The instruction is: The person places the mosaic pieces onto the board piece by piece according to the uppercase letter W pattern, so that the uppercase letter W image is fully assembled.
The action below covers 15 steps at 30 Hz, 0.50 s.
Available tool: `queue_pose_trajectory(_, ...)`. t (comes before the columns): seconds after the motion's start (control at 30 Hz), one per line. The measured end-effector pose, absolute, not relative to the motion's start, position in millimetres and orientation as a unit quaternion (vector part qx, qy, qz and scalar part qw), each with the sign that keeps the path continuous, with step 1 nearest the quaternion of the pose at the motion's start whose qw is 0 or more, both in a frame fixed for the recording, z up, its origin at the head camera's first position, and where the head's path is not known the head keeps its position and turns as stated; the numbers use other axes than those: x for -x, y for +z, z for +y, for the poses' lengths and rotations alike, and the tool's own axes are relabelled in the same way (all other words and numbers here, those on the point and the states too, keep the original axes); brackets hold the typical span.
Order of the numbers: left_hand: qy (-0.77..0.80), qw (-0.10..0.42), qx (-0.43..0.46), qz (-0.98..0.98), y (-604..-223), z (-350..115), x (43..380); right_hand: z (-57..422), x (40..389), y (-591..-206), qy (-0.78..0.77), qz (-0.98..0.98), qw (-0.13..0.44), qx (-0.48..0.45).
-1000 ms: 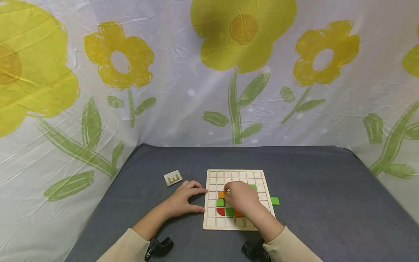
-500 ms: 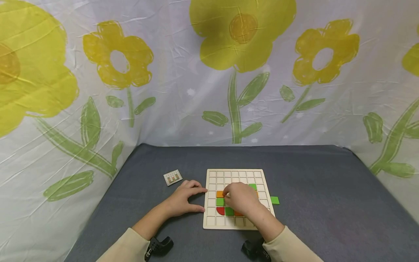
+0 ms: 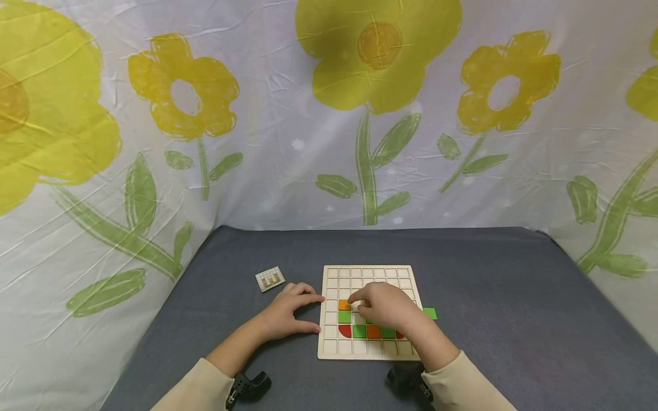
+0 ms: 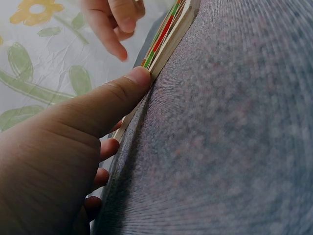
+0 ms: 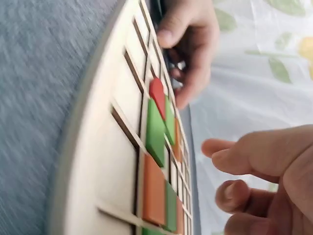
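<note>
A wooden grid board (image 3: 329, 348) lies on the table, with coloured tiles in its cells. At its left edge, my left hand (image 3: 289, 311) rests with the tips of thumb and index finger against the side. Over the middle of the board is my right hand (image 3: 388, 307), its index fingertip beside an orange tile (image 3: 342, 305). The right wrist view shows nothing between that hand's thumb and fingers. Below the orange tile sit a green tile (image 3: 344, 317) and a rounded red tile (image 3: 345, 331). Along the red tile's row run green and orange tiles (image 3: 373, 331). My right hand hides cells behind it.
A loose green tile (image 3: 430, 313) lies at the board's right edge. Beyond my left hand is a small card (image 3: 270, 279) with a printed grid pattern. A flower-printed cloth (image 3: 277, 114) hangs behind the grey table (image 3: 488, 297).
The orange tile shifted a little left into line above the green tile. Since then my right hand has let go of it and drawn slightly right. The left hand has stayed put.
</note>
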<state>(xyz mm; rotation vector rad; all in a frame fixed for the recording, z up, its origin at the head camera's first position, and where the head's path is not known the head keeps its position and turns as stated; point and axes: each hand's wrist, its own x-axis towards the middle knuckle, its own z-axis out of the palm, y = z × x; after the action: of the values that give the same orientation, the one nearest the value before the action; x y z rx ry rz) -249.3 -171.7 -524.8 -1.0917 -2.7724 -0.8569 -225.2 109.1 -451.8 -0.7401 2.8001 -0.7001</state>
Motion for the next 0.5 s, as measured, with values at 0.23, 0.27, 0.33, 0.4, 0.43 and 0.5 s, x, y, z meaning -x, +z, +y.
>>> queue_pose_trajectory(0.23, -0.273, 0.007, 0.346, -0.898, -524.3, -172.6, 248.9, 105.0, 223.7, -460.2, -0.202, 0.935, 0.110, 0.271)
queue_pose_trajectory(0.27, -0.275, 0.007, 0.346, -0.897, -524.2, -172.6, 248.9, 104.8, 223.5, -460.8, -0.201, 0.936, 0.111, 0.268)
queue_pose_trajectory(0.33, -0.277, 0.009, 0.348, -0.896, -523.8, -172.4, 248.8, 104.7, 223.2, -461.0, -0.199, 0.937, 0.108, 0.267)
queue_pose_trajectory(0.4, -0.279, 0.014, 0.352, -0.893, -523.5, -172.1, 248.6, 104.7, 223.1, -460.6, -0.199, 0.936, 0.104, 0.272)
queue_pose_trajectory(0.43, -0.279, 0.015, 0.353, -0.893, -523.5, -172.0, 248.7, 104.7, 223.1, -460.3, -0.197, 0.935, 0.100, 0.276)
queue_pose_trajectory(0.5, -0.276, 0.017, 0.355, -0.893, -523.4, -172.0, 248.8, 104.5, 223.0, -459.6, -0.194, 0.935, 0.091, 0.284)
